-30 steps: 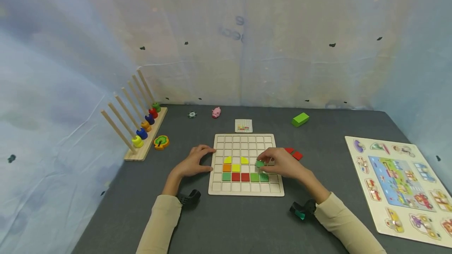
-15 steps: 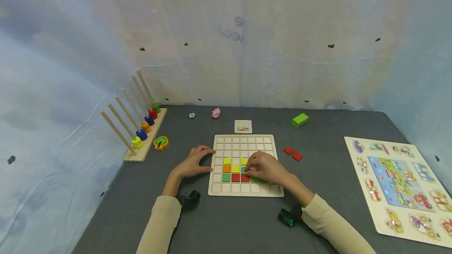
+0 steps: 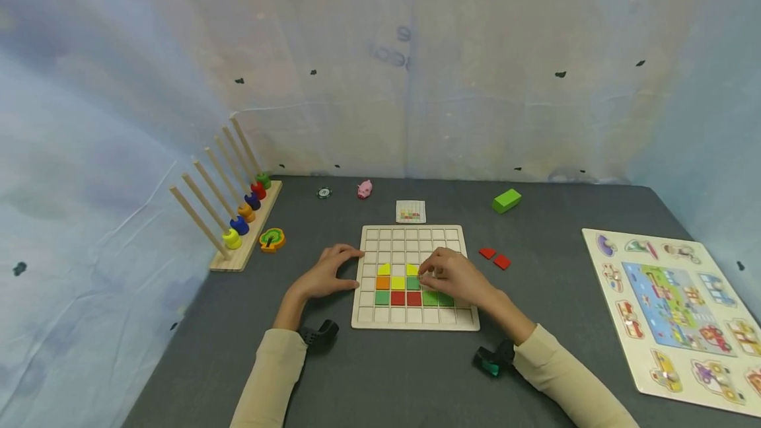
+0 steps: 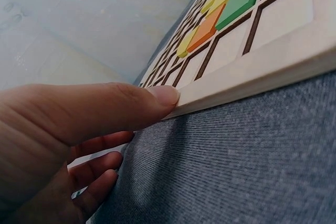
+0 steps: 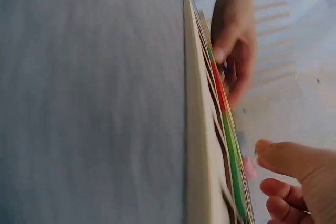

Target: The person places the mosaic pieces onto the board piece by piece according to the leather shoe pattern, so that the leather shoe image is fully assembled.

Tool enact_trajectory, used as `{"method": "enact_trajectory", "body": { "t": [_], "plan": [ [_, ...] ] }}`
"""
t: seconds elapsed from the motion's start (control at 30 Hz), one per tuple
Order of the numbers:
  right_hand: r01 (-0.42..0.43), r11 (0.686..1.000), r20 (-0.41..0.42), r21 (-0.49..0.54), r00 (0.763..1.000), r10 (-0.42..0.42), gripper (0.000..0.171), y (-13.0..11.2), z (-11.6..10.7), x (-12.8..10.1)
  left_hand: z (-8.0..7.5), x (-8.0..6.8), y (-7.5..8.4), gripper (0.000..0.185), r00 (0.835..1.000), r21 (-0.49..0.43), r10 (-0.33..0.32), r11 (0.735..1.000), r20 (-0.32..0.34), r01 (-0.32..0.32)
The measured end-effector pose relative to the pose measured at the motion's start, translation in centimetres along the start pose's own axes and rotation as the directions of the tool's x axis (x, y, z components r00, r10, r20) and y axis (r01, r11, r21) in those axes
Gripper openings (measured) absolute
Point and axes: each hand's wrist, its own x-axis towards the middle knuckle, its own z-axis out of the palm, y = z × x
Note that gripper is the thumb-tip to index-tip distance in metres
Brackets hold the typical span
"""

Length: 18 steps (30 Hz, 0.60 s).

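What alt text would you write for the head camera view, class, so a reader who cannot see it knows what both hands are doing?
A person's right hand hovers with curled fingers over a wooden grid board partly filled with yellow, orange, green and red tiles, while the left hand rests against the board's left edge. Two loose red tiles lie on the grey table to the right.

The right hand [image 3: 454, 277] covers several cells of the grid board [image 3: 416, 321], so what lies under its fingers cannot be told; the small pattern card [image 3: 410, 211] is too small to read; the picture puzzle [image 3: 654, 375] runs off the right edge; the right wrist view is blurred, perhaps showing the board's rim [image 5: 197, 129].
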Motion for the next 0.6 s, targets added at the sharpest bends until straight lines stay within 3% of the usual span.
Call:
{"method": "enact_trajectory", "body": {
  "t": [0.3, 0.6],
  "plan": [
    [-0.162, 0.985, -0.109, -0.062, 0.982, 0.155, 0.026, 3.0, -4.2, -2.6, -0.1, -0.1, 0.0, 0.062, 1.0, 0.005, 0.0, 1.0, -0.003, 0.0],
    [-0.338, 0.931, -0.093, -0.134, 0.94, 0.328, 0.041, 5.6, -7.3, -5.7, 0.0, 0.0, 0.0, 0.062, 1.0, -0.003, 0.008, 1.0, -0.003, -0.008]
  ]
}}
